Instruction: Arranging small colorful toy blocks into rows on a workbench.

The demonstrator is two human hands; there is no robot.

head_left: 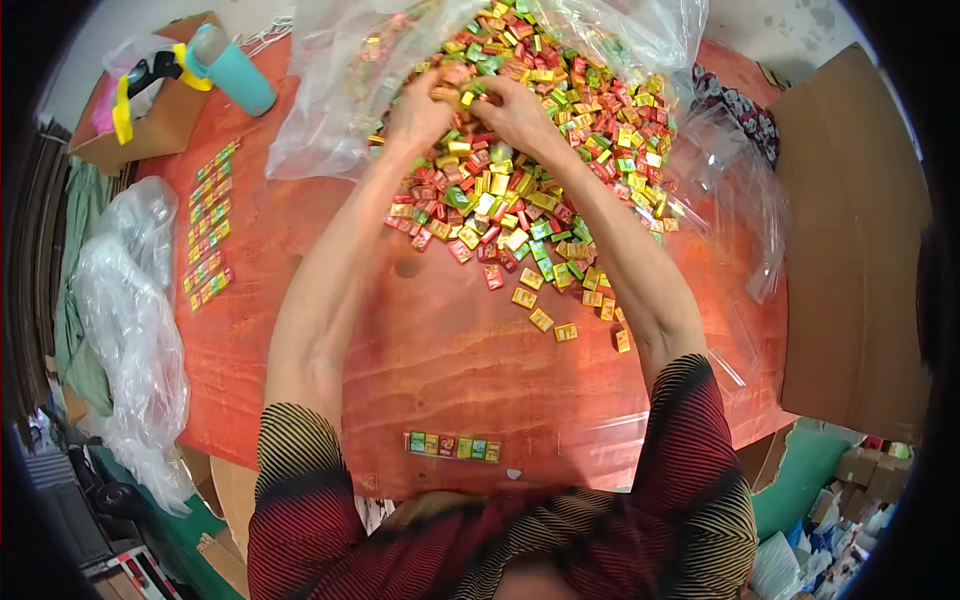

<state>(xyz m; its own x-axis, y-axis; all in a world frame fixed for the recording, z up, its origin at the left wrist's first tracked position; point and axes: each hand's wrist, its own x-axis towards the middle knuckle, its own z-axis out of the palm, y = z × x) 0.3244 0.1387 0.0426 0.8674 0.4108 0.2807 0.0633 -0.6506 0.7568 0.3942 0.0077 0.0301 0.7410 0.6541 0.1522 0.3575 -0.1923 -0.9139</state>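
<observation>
A large heap of small red, yellow, green and orange boxes point(510, 185) spreads over the far middle of the table. Both my arms reach into its far left part. My left hand point(422, 112) has its fingers closed round a few small orange boxes point(444, 94), slightly blurred. Just to the right, my right hand point(513, 112) curls its thumb and fingers inward at a small yellow box point(468, 99). Close to my body lies a short row of small boxes point(455, 446) in a clear tray.
Clear plastic sheeting point(325, 110) borders the heap. Filled rows point(210, 225) lie at left, near a turquoise bottle point(240, 80) and an open carton point(160, 125). Clear trays point(735, 190) and a large cardboard box point(850, 240) stand right. Crumpled plastic point(130, 320) hangs over the left edge.
</observation>
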